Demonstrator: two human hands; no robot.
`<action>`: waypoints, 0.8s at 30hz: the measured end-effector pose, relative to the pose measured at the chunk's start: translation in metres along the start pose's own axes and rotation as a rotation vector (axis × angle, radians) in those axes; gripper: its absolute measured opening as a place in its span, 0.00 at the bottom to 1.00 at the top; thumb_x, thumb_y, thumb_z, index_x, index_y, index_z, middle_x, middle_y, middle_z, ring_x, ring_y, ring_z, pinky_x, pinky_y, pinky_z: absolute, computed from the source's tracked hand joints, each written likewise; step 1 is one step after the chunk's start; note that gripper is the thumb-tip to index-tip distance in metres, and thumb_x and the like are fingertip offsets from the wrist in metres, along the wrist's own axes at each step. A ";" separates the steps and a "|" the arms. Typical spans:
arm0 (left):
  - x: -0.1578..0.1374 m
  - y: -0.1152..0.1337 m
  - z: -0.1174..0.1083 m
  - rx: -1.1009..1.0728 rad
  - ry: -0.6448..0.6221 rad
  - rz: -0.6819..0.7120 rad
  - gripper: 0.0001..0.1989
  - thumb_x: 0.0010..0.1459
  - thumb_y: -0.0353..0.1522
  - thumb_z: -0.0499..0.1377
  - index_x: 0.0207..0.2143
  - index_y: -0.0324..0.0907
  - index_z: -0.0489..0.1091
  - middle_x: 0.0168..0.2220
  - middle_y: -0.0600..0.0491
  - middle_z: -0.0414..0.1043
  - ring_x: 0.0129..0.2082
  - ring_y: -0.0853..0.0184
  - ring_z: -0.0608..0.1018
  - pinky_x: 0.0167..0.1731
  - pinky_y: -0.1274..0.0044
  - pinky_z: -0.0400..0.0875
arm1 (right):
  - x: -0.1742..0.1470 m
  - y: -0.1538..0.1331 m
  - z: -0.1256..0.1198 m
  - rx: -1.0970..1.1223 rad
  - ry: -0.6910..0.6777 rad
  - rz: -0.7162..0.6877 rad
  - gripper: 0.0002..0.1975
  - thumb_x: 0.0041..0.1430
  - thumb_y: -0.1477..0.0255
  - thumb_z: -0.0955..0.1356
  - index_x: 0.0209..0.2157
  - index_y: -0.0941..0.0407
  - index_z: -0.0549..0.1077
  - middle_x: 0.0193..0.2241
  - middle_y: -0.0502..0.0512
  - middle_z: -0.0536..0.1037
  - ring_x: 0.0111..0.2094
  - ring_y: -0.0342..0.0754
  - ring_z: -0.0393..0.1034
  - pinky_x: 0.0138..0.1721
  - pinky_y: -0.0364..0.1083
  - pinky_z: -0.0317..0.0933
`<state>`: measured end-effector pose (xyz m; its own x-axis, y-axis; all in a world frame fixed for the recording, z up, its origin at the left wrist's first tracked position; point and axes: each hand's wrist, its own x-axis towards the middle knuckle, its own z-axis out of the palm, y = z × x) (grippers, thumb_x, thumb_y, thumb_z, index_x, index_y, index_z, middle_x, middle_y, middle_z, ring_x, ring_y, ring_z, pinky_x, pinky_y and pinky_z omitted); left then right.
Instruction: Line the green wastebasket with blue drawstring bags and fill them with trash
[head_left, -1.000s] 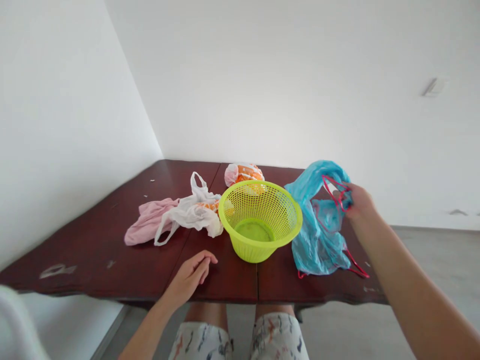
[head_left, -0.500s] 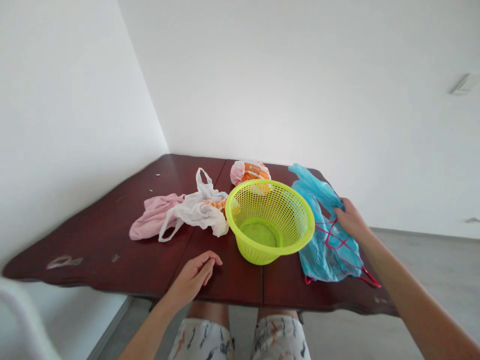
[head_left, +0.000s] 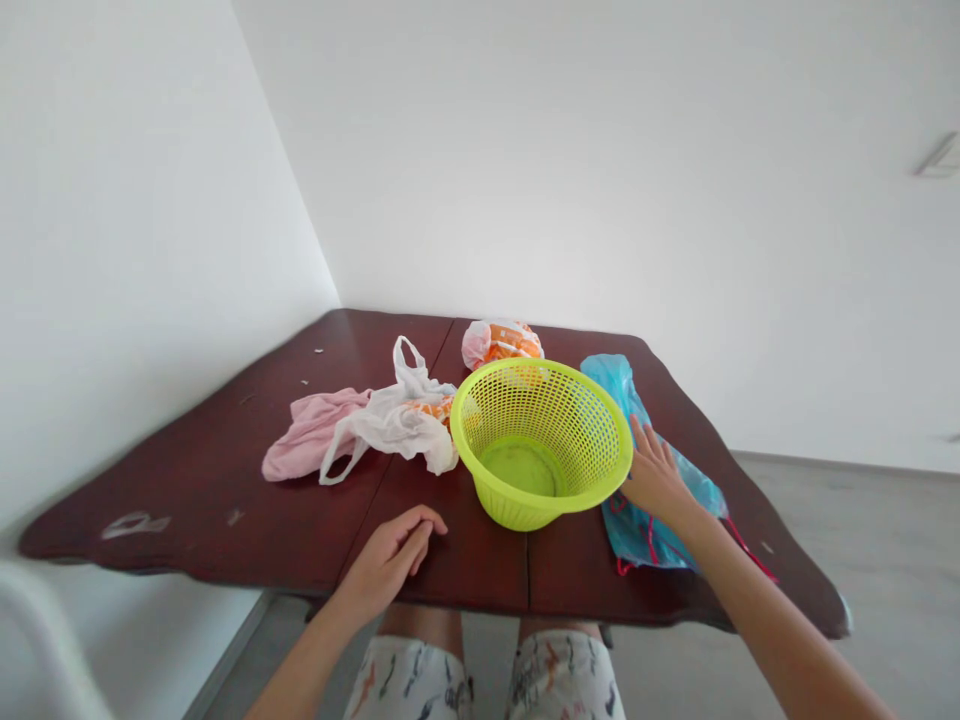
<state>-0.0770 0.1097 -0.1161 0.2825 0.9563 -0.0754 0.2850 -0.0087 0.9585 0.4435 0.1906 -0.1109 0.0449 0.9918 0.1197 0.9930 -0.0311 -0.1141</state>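
Note:
My right hand (head_left: 657, 480) lies with its fingers stretched out on a blue plastic drawstring bag (head_left: 701, 487), just right of the basket; it presses on the bag without gripping it. Red cord shows at the bag's near end. My left hand (head_left: 397, 550) rests at the table's near edge, fingers loosely curled together, with nothing seen in them. Between the hands and a little beyond stands a yellow-green plastic mesh basket (head_left: 517, 515), upright, with nothing seen inside.
Left of the basket lies a crumpled white plastic bag (head_left: 394, 420) with orange print, against a pink cloth (head_left: 315, 435). A bundled orange-and-white plastic bag (head_left: 504, 340) sits behind the basket. The dark red table (head_left: 262, 545) has a wavy edge and meets white walls.
My right hand has let go of the blue bag's upper part and moved left and down, flat onto it. The bag's raised part now lies lower, folded over. My left hand stays put.

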 end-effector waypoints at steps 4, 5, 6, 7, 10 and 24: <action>-0.001 0.001 0.000 0.005 -0.001 0.001 0.30 0.82 0.59 0.57 0.49 0.43 0.81 0.24 0.59 0.64 0.26 0.65 0.67 0.33 0.74 0.60 | -0.001 -0.001 0.038 -0.030 -0.050 0.134 0.42 0.83 0.49 0.58 0.89 0.51 0.60 0.92 0.68 0.42 0.91 0.78 0.38 0.84 0.85 0.40; -0.001 0.001 0.000 0.000 0.003 0.000 0.29 0.82 0.58 0.57 0.49 0.43 0.81 0.24 0.59 0.64 0.26 0.65 0.67 0.33 0.74 0.61 | -0.001 0.001 0.044 -0.026 -0.040 0.162 0.43 0.84 0.47 0.57 0.89 0.51 0.60 0.92 0.69 0.43 0.91 0.78 0.39 0.83 0.86 0.40; 0.000 0.000 0.000 -0.011 0.013 -0.003 0.29 0.82 0.58 0.58 0.49 0.43 0.81 0.24 0.59 0.64 0.26 0.65 0.68 0.33 0.74 0.61 | 0.000 0.004 0.049 -0.016 -0.028 0.177 0.43 0.84 0.46 0.57 0.89 0.50 0.59 0.91 0.70 0.44 0.91 0.78 0.41 0.83 0.87 0.40; 0.001 0.000 0.001 -0.032 0.037 -0.004 0.29 0.82 0.58 0.59 0.49 0.43 0.81 0.25 0.58 0.65 0.27 0.65 0.68 0.32 0.74 0.62 | 0.001 0.006 0.052 -0.003 -0.017 0.179 0.43 0.84 0.46 0.56 0.90 0.49 0.58 0.91 0.70 0.46 0.90 0.77 0.43 0.82 0.88 0.41; 0.005 -0.003 0.001 -0.109 0.255 0.046 0.28 0.79 0.59 0.63 0.56 0.44 0.78 0.36 0.52 0.76 0.32 0.63 0.76 0.29 0.76 0.66 | 0.003 0.010 0.053 0.026 -0.008 0.155 0.43 0.84 0.48 0.56 0.90 0.50 0.57 0.90 0.69 0.52 0.90 0.74 0.47 0.84 0.84 0.43; 0.121 0.065 -0.049 0.723 0.536 0.337 0.31 0.74 0.47 0.71 0.73 0.47 0.75 0.91 0.38 0.38 0.87 0.27 0.59 0.81 0.34 0.63 | 0.017 0.004 0.047 0.069 -0.005 0.131 0.41 0.84 0.50 0.57 0.88 0.53 0.63 0.89 0.64 0.56 0.90 0.68 0.48 0.88 0.75 0.42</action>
<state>-0.0686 0.2393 -0.0492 0.0479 0.8757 0.4805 0.8119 -0.3144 0.4919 0.4433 0.2134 -0.1558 0.1733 0.9804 0.0943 0.9686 -0.1523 -0.1963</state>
